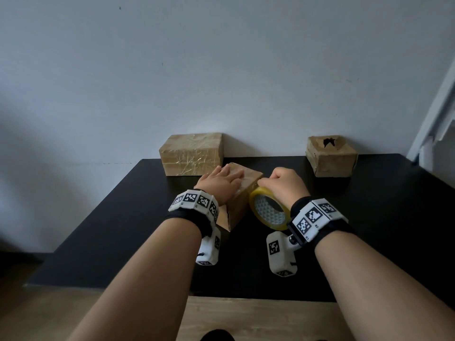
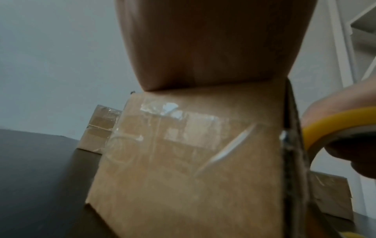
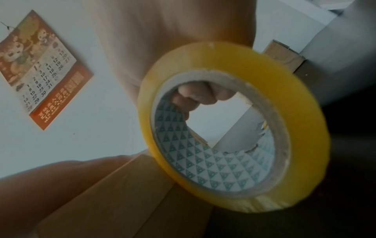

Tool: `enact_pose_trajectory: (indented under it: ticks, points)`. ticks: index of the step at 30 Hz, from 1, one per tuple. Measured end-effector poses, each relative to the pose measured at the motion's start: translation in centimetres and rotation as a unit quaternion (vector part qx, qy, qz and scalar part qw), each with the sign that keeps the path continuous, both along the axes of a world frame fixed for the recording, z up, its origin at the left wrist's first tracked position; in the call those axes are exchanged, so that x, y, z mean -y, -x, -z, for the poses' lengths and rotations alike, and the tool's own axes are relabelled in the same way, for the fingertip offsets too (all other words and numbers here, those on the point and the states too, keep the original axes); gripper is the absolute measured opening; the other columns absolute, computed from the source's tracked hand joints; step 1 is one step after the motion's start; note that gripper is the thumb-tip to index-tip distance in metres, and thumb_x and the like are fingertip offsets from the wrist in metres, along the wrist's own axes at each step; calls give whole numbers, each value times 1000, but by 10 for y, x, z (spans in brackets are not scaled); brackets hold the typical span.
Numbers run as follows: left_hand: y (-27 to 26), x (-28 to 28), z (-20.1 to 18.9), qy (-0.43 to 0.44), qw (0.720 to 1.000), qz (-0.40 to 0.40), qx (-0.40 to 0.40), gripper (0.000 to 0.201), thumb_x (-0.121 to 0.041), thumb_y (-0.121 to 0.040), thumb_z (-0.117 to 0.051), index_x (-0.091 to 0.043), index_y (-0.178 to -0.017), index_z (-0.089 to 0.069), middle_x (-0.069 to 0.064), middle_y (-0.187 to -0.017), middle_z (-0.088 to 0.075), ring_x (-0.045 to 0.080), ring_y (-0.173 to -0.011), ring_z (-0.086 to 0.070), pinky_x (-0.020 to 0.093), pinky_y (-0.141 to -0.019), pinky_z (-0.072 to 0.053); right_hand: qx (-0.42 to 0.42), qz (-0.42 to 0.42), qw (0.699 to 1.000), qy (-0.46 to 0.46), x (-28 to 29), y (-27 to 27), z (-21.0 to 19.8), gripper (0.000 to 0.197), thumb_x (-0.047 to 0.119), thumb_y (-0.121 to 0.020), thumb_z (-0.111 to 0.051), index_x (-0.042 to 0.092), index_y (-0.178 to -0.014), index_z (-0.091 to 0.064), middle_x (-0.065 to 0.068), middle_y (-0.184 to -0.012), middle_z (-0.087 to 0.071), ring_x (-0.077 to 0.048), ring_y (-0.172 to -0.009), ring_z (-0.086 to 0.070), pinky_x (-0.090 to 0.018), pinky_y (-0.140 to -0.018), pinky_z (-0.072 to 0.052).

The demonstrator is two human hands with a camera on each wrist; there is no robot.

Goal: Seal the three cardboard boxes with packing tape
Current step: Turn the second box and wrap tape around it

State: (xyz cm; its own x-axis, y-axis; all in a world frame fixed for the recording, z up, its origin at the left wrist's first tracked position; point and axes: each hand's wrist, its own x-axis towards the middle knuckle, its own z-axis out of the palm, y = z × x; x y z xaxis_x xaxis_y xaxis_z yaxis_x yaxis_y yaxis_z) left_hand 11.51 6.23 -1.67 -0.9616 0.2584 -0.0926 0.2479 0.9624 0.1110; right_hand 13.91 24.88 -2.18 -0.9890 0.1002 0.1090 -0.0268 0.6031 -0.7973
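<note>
While the left hand [image 1: 222, 183] lies flat and the right hand [image 1: 285, 184] grips tape [image 1: 269, 211], a black table [image 1: 123, 217] meets a pale wall [image 1: 221, 70].

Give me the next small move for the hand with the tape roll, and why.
Probably pull the tape roll down the near box's right side. The right hand grips it at the top edge while the left hand lies flat on the box top, steadying it.

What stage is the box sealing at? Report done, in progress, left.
Done, apparently: back-left box is wrapped in shiny tape. In progress: left hand presses flat on the middle box; right hand grips the tape roll beside it. Left: back-right box, top gaping open.
</note>
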Motion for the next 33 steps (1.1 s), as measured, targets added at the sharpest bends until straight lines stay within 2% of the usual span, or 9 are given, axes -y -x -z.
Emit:
enact_pose_trajectory:
  ticks: [7,14,16,20,24,27,29,31,33]
  points:
    - [-15,1,8,-51,997,2,-58,43,-51,-101,-13,-57,-144,-18,-13,-161,-3,12,-148,2,44,-119,4,0,-6,1000,-11,3,0,0,21,31,-82,-67,16,-74,-55,-5,-80,-63,-26,-80,-62,-36,-69,-47]
    - [-12,-2,3,-15,999,14,-33,45,-48,-102,-13,-52,-147,-13,-8,-162,-6,16,-149,4,48,-118,7,5,0,1000,6,0,-2,0,21,32,-82,-67,14,-78,-58,-8,-84,-66,-26,-82,-64,-39,-76,-51]
    - [-13,-1,1,-12,999,23,-32,50,-50,-100,-23,-47,-149,-11,-5,-162,-2,18,-149,6,50,-118,8,5,1,1000,3,0,-3,0,21,32,-82,-67,14,-78,-58,-7,-85,-66,-26,-82,-64,-38,-75,-51]
    - [-15,6,-9,-138,990,-4,19,89,-63,-81,-57,-37,-153,-10,-2,-162,4,18,-148,10,48,-117,11,6,6,1000,-4,1,-4,-1,22,33,-83,-65,18,-74,-52,-4,-80,-62,-25,-81,-62,-36,-72,-48]
    - [-26,7,-10,-45,999,-16,13,100,-63,-71,-69,-40,-151,-14,1,-162,-1,23,-148,-1,50,-118,-3,17,-1,1000,-1,3,-4,-4,25,33,-83,-68,16,-73,-52,-5,-79,-61,-28,-82,-63,-36,-72,-48]
    - [-22,7,-7,-114,993,-36,-10,90,-49,-70,-76,-39,-147,-30,1,-157,-23,25,-141,-24,46,-115,-24,19,-12,1000,2,1,-6,-10,27,36,-82,-72,14,-75,-58,-8,-85,-67,-27,-86,-65,-36,-76,-50]
    - [-21,9,-14,-225,973,-51,3,84,-36,-67,-81,-38,-142,-42,-2,-144,-42,20,-125,-44,35,-103,-39,3,-18,1000,17,-2,-8,-20,30,39,-82,-74,13,-73,-61,-7,-83,-68,-25,-83,-66,-32,-72,-50]
    - [-20,12,-24,-351,933,-64,38,77,-20,-69,-81,-33,-138,-50,-6,-129,-54,13,-112,-50,24,-92,-40,-24,-18,999,45,-3,-13,-38,36,41,-83,-75,12,-69,-59,-7,-72,-63,-22,-66,-64,-22,-54,-48]
    - [-19,16,-29,-423,900,-70,82,68,-16,-69,-79,-31,-132,-58,-11,-119,-60,10,-109,-54,24,-95,-41,-42,-11,994,97,-5,-15,-58,37,43,-82,-77,10,-74,-61,-11,-67,-58,-21,-52,-57,-18,-38,-41]
